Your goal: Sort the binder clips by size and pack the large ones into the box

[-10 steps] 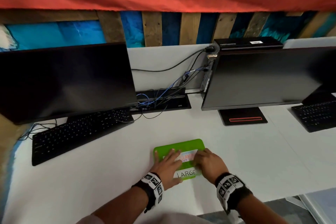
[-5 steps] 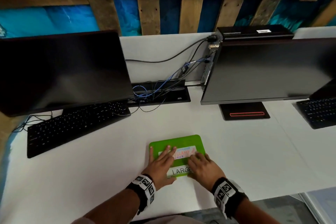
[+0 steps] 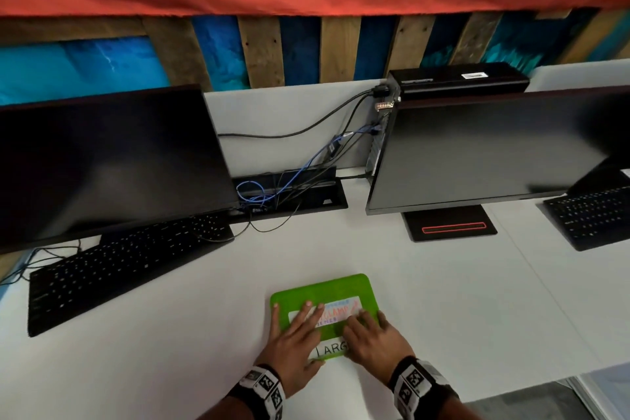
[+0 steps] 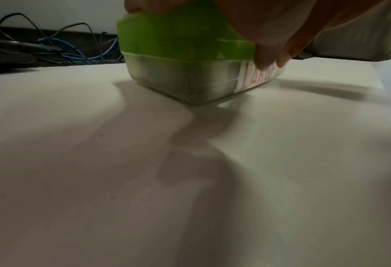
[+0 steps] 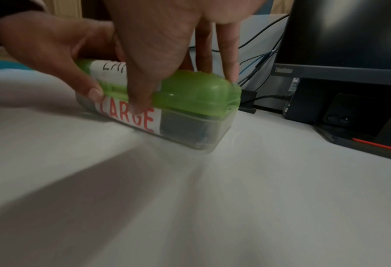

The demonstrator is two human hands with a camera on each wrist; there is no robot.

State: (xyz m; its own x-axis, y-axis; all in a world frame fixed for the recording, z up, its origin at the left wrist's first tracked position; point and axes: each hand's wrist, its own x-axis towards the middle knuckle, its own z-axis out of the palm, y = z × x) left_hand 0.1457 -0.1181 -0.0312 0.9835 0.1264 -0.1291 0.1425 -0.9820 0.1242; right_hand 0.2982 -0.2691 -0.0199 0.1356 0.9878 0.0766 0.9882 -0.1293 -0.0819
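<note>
Both hands, left [image 3: 293, 334] and right [image 3: 373, 334], press flat-fingered on the closed box [image 3: 324, 290] near the bench's [image 3: 477, 300] front edge, thumbs at its near side.

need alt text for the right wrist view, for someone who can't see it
Both hands press on a closed green-lidded box on a white desk: the right hand on the lid, its thumb over the red LARGE label, the left hand at the far end. A black monitor stands behind.

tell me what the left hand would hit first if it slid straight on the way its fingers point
Past the green box lid it rests on, the left hand points up-right over bare desk; likely the right monitor's lower edge first, though depth is unclear.
</note>
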